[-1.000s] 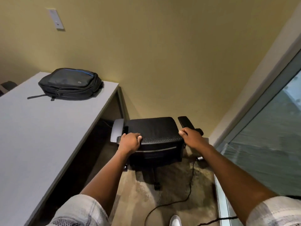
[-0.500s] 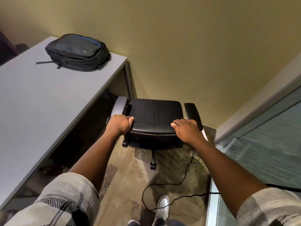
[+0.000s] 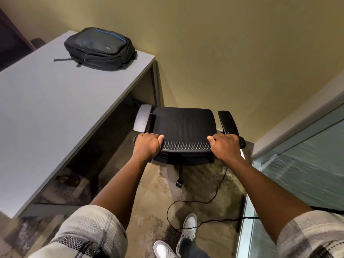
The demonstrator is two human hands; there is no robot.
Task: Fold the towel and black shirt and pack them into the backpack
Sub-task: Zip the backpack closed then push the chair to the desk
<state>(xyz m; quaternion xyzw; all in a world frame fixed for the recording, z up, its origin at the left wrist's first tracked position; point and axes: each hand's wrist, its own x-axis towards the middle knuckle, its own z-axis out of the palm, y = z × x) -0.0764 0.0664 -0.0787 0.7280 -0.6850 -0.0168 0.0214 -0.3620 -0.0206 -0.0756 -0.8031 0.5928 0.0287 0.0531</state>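
A black backpack (image 3: 99, 48) with a blue trim lies flat and zipped at the far corner of the grey table (image 3: 46, 112). No towel or black shirt shows in this view. My left hand (image 3: 148, 145) grips the left end of the top edge of a black office chair's backrest (image 3: 186, 145). At the right end of that same edge, my right hand (image 3: 225, 146) is closed on it. The chair's seat (image 3: 183, 122) points toward the yellow wall.
The chair stands in the gap between the table's end and a glass partition (image 3: 301, 174) on the right. A black cable (image 3: 201, 203) loops over the carpet behind the chair. My white shoes (image 3: 188, 229) are at the bottom.
The chair has rolled nearer to the wall and now faces it squarely, with both hands still on its backrest. My view has come closer and tilted down, so my shoes show.
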